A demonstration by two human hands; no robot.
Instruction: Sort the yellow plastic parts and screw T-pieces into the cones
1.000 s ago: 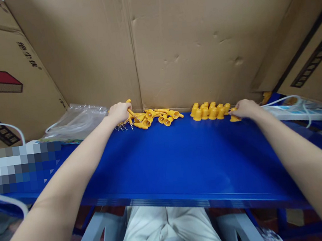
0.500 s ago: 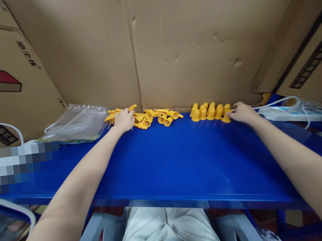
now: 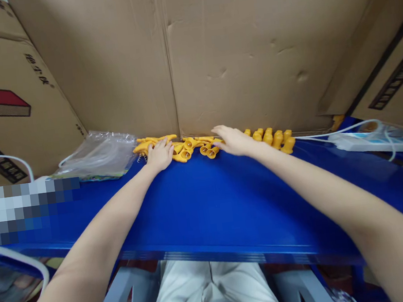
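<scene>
A loose pile of yellow plastic pieces [image 3: 189,144] with hollow, cup-like ends lies at the back of the blue table [image 3: 208,204]. My left hand [image 3: 160,155] rests on the left part of this pile, its fingers spread. Small metal coils show beside it. Over the pile's right end, my right hand [image 3: 235,140] reaches with its fingers stretched out and nothing visibly held. Just right of it, several yellow bell-shaped pieces [image 3: 278,138] stand upright in rows, partly hidden by my right hand and forearm.
Clear plastic bags [image 3: 100,151] lie left of the pile. A large cardboard box [image 3: 230,59] walls off the back, with another printed box [image 3: 4,97] at the left. White cables and a white power strip [image 3: 376,141] lie at the right.
My right hand has left the rightmost standing yellow piece and moved left to the loose pile. My left hand has stayed over the pile, shifting only slightly.
</scene>
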